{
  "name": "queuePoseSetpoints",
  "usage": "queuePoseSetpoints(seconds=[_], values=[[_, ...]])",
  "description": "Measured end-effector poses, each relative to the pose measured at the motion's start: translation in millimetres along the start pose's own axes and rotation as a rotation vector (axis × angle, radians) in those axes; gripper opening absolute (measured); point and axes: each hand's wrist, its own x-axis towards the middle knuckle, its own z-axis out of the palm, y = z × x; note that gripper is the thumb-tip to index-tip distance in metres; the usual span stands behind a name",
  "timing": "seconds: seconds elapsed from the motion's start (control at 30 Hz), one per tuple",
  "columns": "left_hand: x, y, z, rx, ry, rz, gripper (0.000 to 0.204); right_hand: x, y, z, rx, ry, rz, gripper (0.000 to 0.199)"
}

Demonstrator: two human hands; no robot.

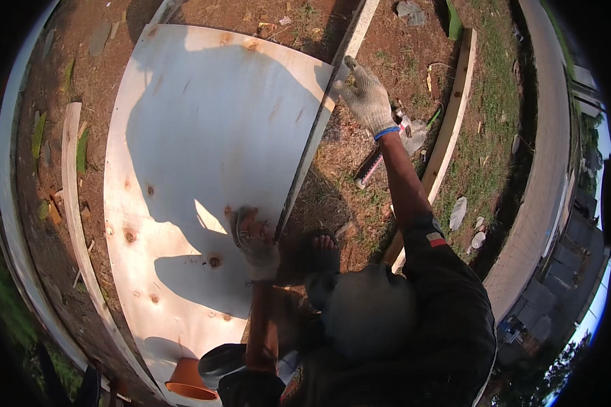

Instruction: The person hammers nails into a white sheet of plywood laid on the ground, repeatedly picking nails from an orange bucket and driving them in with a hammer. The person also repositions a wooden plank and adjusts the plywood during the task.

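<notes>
A large pale plywood sheet (210, 129) with dark knots lies in front of me, partly in my shadow. A narrow wooden batten (357, 34) runs along its right side and past its far corner. My right hand (368, 98), in a knitted work glove with a blue cuff, is at the batten near that corner; its thumb and forefinger are apart at the wood's edge. Nearer to me, my gloved left hand (254, 244) rests over the sheet close to its right edge, fingers spread and somewhat blurred. Beneath my right forearm, a dark-and-red handled tool (368, 168) lies on the ground.
A long timber (455, 112) lies to the right, and a thin wooden strip (75, 176) to the left. An orange bucket (189, 380) stands at the sheet's near end. Crumpled clear plastic (414, 139) lies near the tool. A paved path (546, 169) curves along the right.
</notes>
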Motion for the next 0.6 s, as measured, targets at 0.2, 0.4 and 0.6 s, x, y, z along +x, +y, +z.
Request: queuePoseSetpoints(seconds=[0.2, 0.4, 0.6], values=[[-56, 4, -15, 0.082, 0.194, -0.185, 0.035, 80, -16, 16, -0.169, -0.416, -0.069, 0.084], [-77, -12, -5, 0.035, 0.089, -0.258, 0.019, 73, 19, 35, 0.141, -0.250, 0.046, 0.086], [-81, -21, -1, 0.102, 0.164, -0.112, 0.013, 65, 21, 48, 0.225, -0.163, 0.026, 0.088]])
